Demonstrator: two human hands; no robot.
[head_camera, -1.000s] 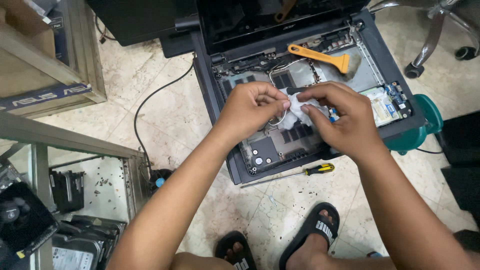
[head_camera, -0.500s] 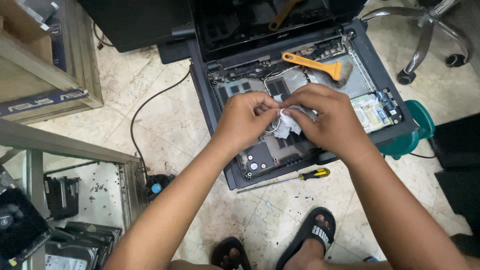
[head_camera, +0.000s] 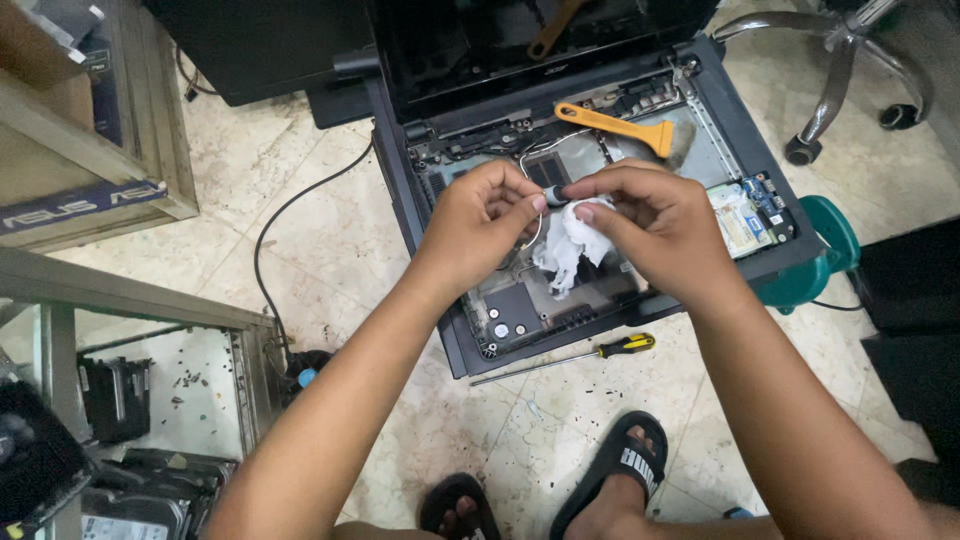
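A pale marble-tiled floor (head_camera: 330, 250) is seen from above, with an opened laptop chassis (head_camera: 560, 300) laid flat on it and its dark lid (head_camera: 520, 50) raised at the far edge. A wooden shelf (head_camera: 110, 150) is seen at the left, a swivel-chair base (head_camera: 840, 60) at the far right corner, and a teal stool (head_camera: 825, 250) just beside the chassis's right edge.

Over the middle of the chassis both hands are brought together. A small dark part (head_camera: 556, 194) is pinched between the thumb and fingers of the left hand (head_camera: 475, 225), with a thin white wire (head_camera: 535, 235) looping down from it. A crumpled white tissue (head_camera: 570, 245) is gripped by the right hand (head_camera: 650, 225) and pressed against that part. An orange plastic pry tool (head_camera: 615, 125) is left lying across the far right part of the chassis. A screwdriver with a yellow and black handle (head_camera: 565, 362) is left on the floor along the near edge of the chassis, close to two sandalled feet (head_camera: 560, 490).

The step in hand is judged to be the wiping of the small part. A steady pinch is called for next, while the tissue is rubbed lightly, so that the wire is not strained.
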